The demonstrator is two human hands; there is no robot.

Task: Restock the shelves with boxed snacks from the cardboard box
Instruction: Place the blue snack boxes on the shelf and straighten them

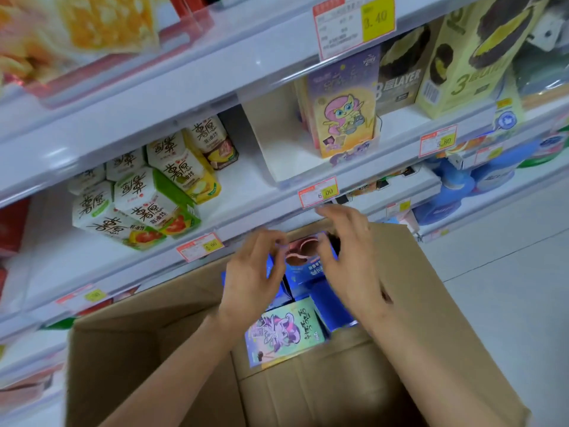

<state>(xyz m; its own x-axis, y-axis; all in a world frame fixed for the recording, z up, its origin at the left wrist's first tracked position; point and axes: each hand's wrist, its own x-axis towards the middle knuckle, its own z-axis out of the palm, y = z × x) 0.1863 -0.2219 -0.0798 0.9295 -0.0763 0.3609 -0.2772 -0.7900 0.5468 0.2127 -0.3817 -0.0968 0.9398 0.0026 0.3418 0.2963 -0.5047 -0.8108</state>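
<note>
Blue box (308,272): upright by the far wall of the cardboard box (138,349), among other boxes.
Left hand (252,272): fingers curled on the blue box's left side, gripping it.
Right hand (348,251): fingers curled over its top right corner, gripping it.
Technique: lift straight up with even pressure from both hands, clearing the pony box (286,331), before turning toward the shelf (246,195) front edge.

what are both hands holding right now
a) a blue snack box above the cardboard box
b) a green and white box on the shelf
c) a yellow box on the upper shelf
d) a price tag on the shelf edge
A: the left hand and the right hand both grip the blue snack box from either side, over the open cardboard box.
</note>
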